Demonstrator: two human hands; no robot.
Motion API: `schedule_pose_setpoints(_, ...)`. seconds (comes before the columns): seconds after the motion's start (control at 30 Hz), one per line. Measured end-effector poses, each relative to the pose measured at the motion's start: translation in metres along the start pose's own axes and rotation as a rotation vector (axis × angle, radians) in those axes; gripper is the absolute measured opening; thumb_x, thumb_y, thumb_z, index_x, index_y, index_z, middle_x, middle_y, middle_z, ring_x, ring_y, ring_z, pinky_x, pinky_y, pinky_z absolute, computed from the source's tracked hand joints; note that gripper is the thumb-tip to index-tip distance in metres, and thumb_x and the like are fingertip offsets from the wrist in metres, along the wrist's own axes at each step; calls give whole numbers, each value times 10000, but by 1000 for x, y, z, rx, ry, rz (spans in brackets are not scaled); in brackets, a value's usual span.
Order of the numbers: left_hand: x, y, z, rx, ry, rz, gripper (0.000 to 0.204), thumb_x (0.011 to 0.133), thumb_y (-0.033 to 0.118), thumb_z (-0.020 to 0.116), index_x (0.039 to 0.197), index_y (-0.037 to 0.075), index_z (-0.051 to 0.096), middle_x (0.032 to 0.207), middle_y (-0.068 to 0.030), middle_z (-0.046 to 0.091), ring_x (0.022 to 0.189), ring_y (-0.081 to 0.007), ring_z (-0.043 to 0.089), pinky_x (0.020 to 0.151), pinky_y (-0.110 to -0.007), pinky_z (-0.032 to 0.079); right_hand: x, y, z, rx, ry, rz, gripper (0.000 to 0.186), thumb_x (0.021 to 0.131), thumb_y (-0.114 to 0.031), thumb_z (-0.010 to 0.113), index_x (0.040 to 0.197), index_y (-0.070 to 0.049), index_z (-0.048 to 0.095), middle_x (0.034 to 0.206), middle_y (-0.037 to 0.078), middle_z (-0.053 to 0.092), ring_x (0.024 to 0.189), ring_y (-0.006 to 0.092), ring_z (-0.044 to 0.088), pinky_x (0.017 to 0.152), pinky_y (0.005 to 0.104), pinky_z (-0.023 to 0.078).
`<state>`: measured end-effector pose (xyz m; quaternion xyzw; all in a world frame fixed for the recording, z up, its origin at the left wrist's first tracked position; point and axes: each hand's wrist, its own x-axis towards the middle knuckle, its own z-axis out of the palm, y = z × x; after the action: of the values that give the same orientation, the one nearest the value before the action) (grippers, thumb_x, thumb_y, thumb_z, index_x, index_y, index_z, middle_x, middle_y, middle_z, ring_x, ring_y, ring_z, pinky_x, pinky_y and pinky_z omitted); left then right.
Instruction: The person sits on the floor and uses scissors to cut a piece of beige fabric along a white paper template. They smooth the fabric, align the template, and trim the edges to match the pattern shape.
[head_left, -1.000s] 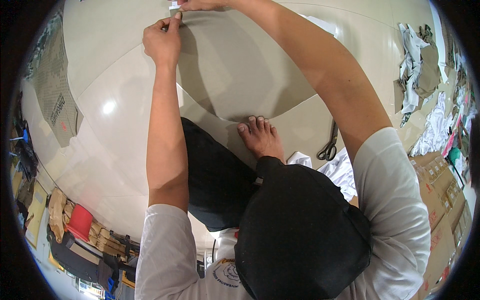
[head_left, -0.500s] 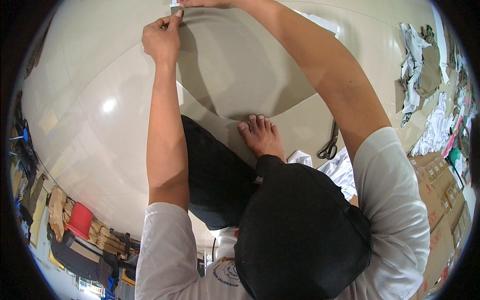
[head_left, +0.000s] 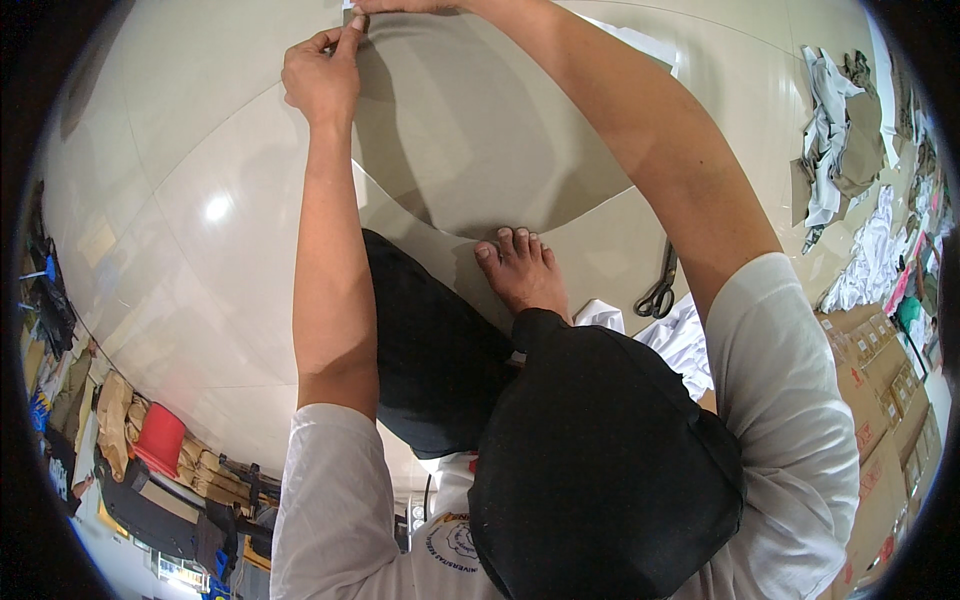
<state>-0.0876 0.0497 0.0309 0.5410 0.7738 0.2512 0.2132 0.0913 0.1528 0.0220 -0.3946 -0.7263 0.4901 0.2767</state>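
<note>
A large grey-khaki piece of fabric (head_left: 480, 110) lies spread on the floor, its near edge curving in front of my bare foot (head_left: 522, 270). My left hand (head_left: 325, 78) is closed in a pinch at the fabric's far left corner, thumb and fingertips together. My right hand (head_left: 410, 5) reaches across to that same corner, its fingertips against the cloth beside my left thumb; the top of the picture cuts off part of it. White material (head_left: 635, 42) shows past the fabric's right side, under my right forearm.
Black-handled scissors (head_left: 660, 290) lie right of my foot, near crumpled white cloth (head_left: 685, 345). Fabric scraps (head_left: 835, 130) are heaped at the far right, with cardboard boxes (head_left: 880, 420) nearer. At the lower left are a red object (head_left: 160, 440) and brown bundles (head_left: 215, 475).
Both hands stay at the fabric's corner, with only a very slight shift of the fingers. The fabric and scissors lie where they were.
</note>
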Motion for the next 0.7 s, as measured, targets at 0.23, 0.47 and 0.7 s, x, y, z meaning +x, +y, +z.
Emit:
schedule_pose_setpoints(0.23, -8, 1, -23, 287, -118, 72, 483, 927, 611, 825, 982, 136, 897, 829, -18, 797, 837, -253, 725, 878, -506, 418, -4, 0, 5, 15, 48, 15, 316, 901, -75, 760, 1195, 41, 775, 924, 150, 812, 815, 186, 740, 748, 353, 595)
schedule_pose_setpoints(0.47, 6, -7, -42, 401, -470, -60, 532, 964, 662, 733, 1043, 154, 875, 873, -25, 801, 887, -244, 724, 933, -489, 323, -5, 5, 4, 11, 92, 30, 302, 901, -81, 775, 1178, 39, 773, 936, 163, 819, 829, 220, 763, 755, 369, 601)
schedule_pose_setpoints(0.7, 7, -17, -51, 412, -489, -134, 571, 958, 704, 718, 1037, 156, 857, 932, -32, 811, 961, -243, 724, 1031, -538, 309, -16, -13, 22, -103, 194, 30, 291, 901, -96, 788, 1179, -8, 783, 954, 146, 825, 899, 270, 783, 829, 406, 612)
